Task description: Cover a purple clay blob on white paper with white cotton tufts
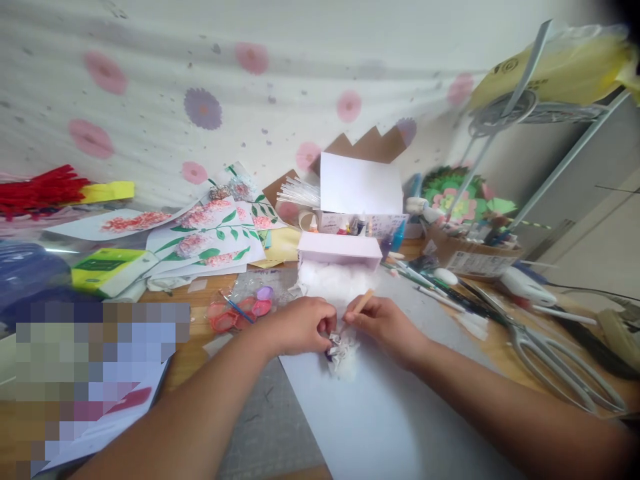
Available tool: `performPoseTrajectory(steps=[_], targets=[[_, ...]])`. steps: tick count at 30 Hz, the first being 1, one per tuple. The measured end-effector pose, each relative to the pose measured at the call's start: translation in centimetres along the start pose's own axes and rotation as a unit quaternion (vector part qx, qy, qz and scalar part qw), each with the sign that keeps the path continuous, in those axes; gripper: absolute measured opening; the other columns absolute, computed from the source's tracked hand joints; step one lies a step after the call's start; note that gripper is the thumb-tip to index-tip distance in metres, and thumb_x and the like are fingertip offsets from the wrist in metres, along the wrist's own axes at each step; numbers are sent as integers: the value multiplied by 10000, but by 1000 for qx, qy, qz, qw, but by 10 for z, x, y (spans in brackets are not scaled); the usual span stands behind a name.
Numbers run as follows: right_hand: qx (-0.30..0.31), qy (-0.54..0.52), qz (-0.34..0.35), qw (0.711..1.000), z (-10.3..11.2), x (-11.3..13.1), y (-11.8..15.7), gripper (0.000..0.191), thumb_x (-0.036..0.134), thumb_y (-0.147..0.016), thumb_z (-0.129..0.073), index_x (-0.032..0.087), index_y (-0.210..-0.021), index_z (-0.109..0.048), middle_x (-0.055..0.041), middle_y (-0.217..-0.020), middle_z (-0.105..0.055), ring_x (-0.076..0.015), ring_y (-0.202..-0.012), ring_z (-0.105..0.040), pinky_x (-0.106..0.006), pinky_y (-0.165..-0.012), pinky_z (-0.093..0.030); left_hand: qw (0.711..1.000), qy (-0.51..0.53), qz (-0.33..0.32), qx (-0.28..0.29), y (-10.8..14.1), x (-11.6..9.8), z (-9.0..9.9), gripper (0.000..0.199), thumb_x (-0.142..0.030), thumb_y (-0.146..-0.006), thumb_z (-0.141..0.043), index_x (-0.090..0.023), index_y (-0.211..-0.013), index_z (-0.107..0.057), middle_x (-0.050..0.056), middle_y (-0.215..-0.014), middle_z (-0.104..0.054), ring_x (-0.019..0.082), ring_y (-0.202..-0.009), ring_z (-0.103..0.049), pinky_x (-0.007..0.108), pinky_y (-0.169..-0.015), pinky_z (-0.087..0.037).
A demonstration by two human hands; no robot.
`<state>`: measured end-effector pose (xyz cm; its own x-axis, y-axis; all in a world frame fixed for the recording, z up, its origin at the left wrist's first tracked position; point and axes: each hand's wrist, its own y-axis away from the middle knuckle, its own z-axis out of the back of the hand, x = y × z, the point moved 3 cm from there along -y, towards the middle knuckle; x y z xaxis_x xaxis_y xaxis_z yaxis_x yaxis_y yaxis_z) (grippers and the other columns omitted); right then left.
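Over a white sheet, my left hand has its fingers curled and pinched at the edge of a crumpled, fluffy white piece. Something dark shows beside those fingertips, too small to make out. My right hand grips a flat wooden craft stick between thumb and fingers, its upper end pointing up and its lower end hidden by the hand. Just beyond both hands stands an open white box with white cotton in front of its raised panel.
Large scissors and several brushes and pens lie at right, near a cardboard box of tools. Flower pictures and a yellow-green packet are at left. Red glasses sit left of my hands on a grey mat.
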<state>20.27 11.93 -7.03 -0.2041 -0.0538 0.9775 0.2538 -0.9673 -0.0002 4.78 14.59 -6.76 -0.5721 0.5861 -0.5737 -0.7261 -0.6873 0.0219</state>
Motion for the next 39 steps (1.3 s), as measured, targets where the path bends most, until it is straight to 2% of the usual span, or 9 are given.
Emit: performPoseTrajectory(steps=[4,17,22,24,28,30,32,35,39], targets=[[7,-62,18,998,-1,6,4,253,395,-668,-655,155,-655,-578,9,-633,-564,-127,-629,-510,-263,-634,-397,1000,-5,11,-4,-1,-1,-1,134,-240,-615,-615,-202,-739,-583,-18,-737,-557,125,-641,-510,208,-561,-367],[-31,45,79,995,3,13,5,221,338,-755,-594,173,-613,-555,-6,-702,-550,-133,-684,-524,-268,-662,-416,1000,18,-4,-8,-2,3,-2,65,-230,-683,-543,-217,-693,-606,-27,-720,-624,130,-662,-549,223,-613,-373],[-92,68,185,976,8,23,10,180,303,-780,-586,189,-641,-581,-24,-759,-565,-153,-759,-534,-289,-700,-421,999,22,29,-30,-2,-3,-3,92,-286,-680,-546,-209,-693,-595,-29,-672,-608,119,-573,-522,216,-504,-336],[-71,81,216,970,9,30,13,165,288,-788,-585,196,-652,-596,-26,-759,-585,-152,-754,-542,-288,-697,-426,998,20,46,-47,-4,-5,-5,116,-313,-671,-559,-201,-683,-587,-24,-650,-590,118,-548,-504,214,-471,-311],[48,153,201,966,0,30,20,139,295,-780,-604,190,-712,-664,-31,-690,-597,-129,-630,-530,-261,-595,-420,997,6,36,-72,-8,-7,-9,148,-336,-656,-583,-189,-666,-579,-13,-656,-574,121,-571,-488,212,-484,-302],[75,189,188,961,-4,23,22,151,311,-775,-611,182,-768,-690,-29,-665,-572,-120,-603,-513,-249,-567,-408,997,8,27,-78,-9,-6,-10,136,-316,-630,-609,-186,-658,-577,-11,-691,-577,120,-592,-484,208,-494,-307],[74,212,174,959,-4,16,23,171,326,-777,-606,181,-790,-696,-30,-667,-568,-118,-605,-509,-243,-560,-402,996,16,27,-85,-9,-4,-9,119,-293,-618,-618,-188,-660,-579,-11,-721,-582,119,-610,-487,205,-501,-313],[38,207,156,965,6,14,23,190,342,-777,-601,176,-712,-664,-41,-711,-606,-130,-644,-531,-251,-588,-412,995,23,24,-95,-8,-2,-5,65,-255,-658,-570,-197,-681,-589,-16,-745,-592,121,-646,-504,208,-537,-335],[-23,203,170,964,33,40,41,243,337,-825,-527,179,-641,-542,-39,-746,-597,-147,-702,-549,-277,-661,-431,993,30,32,-114,-4,-2,9,104,-221,-708,-492,-195,-710,-592,-20,-739,-602,121,-656,-520,212,-565,-354]])
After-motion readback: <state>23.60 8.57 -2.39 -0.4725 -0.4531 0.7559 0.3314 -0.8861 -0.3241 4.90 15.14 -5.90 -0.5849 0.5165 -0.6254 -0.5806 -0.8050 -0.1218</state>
